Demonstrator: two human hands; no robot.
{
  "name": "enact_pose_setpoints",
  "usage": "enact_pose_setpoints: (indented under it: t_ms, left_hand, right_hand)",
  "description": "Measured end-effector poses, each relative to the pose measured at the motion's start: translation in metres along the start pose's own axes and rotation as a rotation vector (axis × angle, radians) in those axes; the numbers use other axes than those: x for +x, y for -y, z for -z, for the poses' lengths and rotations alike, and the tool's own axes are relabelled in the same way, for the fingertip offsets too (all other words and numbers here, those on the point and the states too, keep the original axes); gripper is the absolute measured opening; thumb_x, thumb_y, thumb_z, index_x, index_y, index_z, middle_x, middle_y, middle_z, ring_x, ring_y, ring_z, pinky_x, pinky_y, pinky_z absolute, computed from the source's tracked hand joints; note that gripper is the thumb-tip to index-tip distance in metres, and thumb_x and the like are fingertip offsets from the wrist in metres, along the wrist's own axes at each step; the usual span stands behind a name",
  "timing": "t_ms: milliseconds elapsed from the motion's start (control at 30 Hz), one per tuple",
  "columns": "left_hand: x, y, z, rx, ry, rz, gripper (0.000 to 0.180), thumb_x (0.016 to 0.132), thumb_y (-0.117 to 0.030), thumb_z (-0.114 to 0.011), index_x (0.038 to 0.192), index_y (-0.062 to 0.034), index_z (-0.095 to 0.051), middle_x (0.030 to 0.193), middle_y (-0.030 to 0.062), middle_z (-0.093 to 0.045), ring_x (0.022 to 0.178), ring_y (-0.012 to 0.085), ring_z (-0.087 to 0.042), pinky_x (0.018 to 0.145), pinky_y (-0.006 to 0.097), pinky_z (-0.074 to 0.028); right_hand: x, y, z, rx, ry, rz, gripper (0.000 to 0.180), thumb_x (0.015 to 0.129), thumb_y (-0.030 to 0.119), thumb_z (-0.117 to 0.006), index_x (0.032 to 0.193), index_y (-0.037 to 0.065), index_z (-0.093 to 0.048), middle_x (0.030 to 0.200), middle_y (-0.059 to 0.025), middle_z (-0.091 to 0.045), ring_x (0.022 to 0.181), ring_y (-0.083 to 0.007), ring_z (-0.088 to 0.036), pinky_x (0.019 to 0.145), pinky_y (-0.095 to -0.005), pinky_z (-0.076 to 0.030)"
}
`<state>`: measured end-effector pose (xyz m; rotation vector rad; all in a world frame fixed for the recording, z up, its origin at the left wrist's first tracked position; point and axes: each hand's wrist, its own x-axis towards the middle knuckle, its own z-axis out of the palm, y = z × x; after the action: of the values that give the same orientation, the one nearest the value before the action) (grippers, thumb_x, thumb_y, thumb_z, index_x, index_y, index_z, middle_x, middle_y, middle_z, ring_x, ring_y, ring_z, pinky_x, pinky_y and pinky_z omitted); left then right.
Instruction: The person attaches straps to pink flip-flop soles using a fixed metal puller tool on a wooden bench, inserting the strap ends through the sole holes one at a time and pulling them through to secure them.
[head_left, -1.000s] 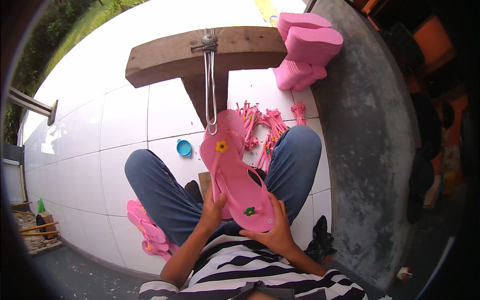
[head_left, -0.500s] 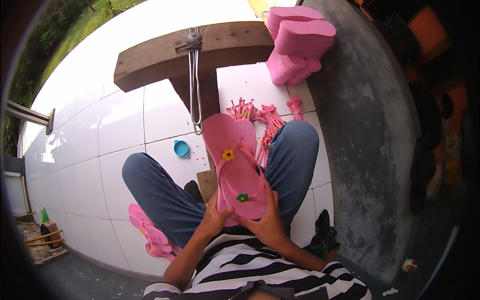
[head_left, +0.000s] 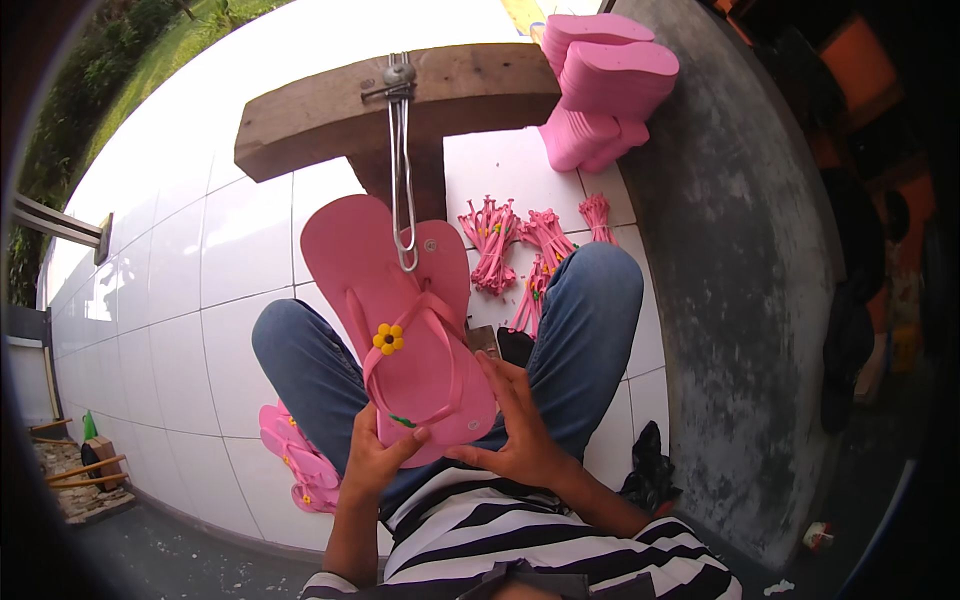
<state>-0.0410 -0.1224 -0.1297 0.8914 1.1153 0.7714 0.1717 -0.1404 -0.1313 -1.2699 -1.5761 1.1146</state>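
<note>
A pink flip-flop (head_left: 400,330) with a yellow flower on its strap is held sole-up over the person's lap, its heel end gripped from below by both hands and its toe end pointing up toward a wooden bench (head_left: 400,100). The left hand (head_left: 372,462) is closed on the heel edge, thumb lying across the top face near a small green mark; the right hand (head_left: 520,425) clasps the right edge of the heel, fingers spread along the side and partly under it. A long metal hook (head_left: 402,160) hangs from the front of the bench and its looped tip lies over the toe part of the flip-flop, just beside the strap plug (whether it actually touches cannot be told). The flip-flop covers much of the lap and the bench's upright post behind it. On the white tiled floor (head_left: 200,260) between the knees and the bench lie bundles of pink straps (head_left: 520,245), close to the right knee. A stack of pink soles (head_left: 600,85) stands at the right end of the bench, against a grey concrete wall (head_left: 740,300). More finished pink flip-flops (head_left: 295,465) lie on the tiles beside the left thigh.
</note>
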Motion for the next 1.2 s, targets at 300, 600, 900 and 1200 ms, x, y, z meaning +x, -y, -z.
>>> enact_pose_setpoints:
  t_ms: [300,600,900,1200]
  left_hand:
    - [-0.022,0.024,0.150,-0.233,-0.822,-0.592,0.058,0.088,-0.028,-0.064,0.136,-0.0041,-0.041,0.127,0.0126,-0.052,0.115,0.0266,-0.056,0.094,0.040,-0.052]
    - [0.039,0.221,0.274,-0.079,-0.798,0.102,0.062,0.088,-0.018,-0.064,0.139,0.0052,-0.037,0.110,0.0119,-0.062,0.093,0.0209,-0.061,0.085,0.031,-0.048]
    - [0.035,0.242,0.249,-0.085,-0.619,0.199,0.049,0.092,-0.022,-0.060,0.132,0.0033,-0.046,0.111,0.0137,-0.063,0.095,0.0242,-0.063,0.081,0.034,-0.050]
    - [-0.007,0.266,0.250,0.239,-0.747,0.200,0.046,0.092,-0.027,-0.058,0.127,0.0016,-0.050,0.112,0.0151,-0.062,0.098,0.0284,-0.062,0.083,0.038,-0.049]
  right_hand:
    - [0.008,-0.035,0.009,0.293,-0.015,-0.046,0.051,0.088,0.013,-0.071,0.134,0.007,-0.051,0.111,-0.0087,-0.059,0.095,-0.0156,-0.060,0.083,-0.0299,-0.048]
    - [0.010,-0.044,0.014,0.317,-0.106,-0.161,0.039,0.091,0.010,-0.066,0.128,0.006,-0.055,0.098,-0.0058,-0.065,0.089,-0.0134,-0.062,0.079,-0.0291,-0.049]
    - [0.006,-0.021,0.110,0.009,-0.682,0.165,0.021,0.095,0.009,-0.058,0.115,0.001,-0.059,0.085,-0.0057,-0.062,0.076,-0.0129,-0.058,0.073,-0.0257,-0.047]
    - [0.024,-0.208,0.172,0.041,-0.835,-0.144,0.020,0.098,0.018,-0.054,0.110,0.003,-0.060,0.093,-0.0050,-0.065,0.085,-0.0129,-0.061,0.076,-0.0283,-0.050]
